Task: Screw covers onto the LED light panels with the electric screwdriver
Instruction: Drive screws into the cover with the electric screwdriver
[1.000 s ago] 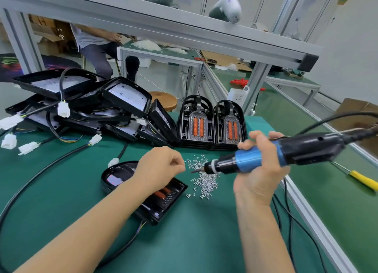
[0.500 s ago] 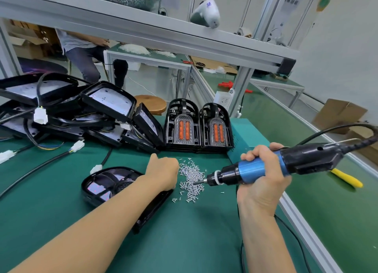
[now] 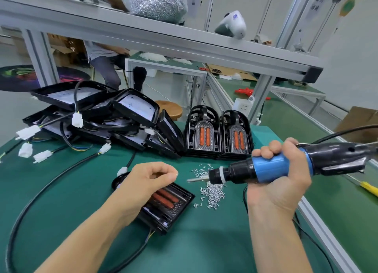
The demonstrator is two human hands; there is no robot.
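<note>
Setting: factory assembly workshop. Evidence: green-matted workbench (image 3: 61,191) framed in grey aluminium extrusion shelf rail (image 3: 163,37); clear plastic bag of bulk silver screws (image 3: 152,1) on the shelf; heap of black lamp housings with white plug connectors (image 3: 92,113); loose pile of small silver screws (image 3: 212,193); further green-topped benches (image 3: 163,62) behind, with a seated worker (image 3: 106,66).

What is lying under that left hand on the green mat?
Under the left hand lies a black LED light panel with two orange-red strips showing and a black cable leaving its near corner. The hand and forearm cover the panel's far, rounded end, so that part cannot be seen.
</note>
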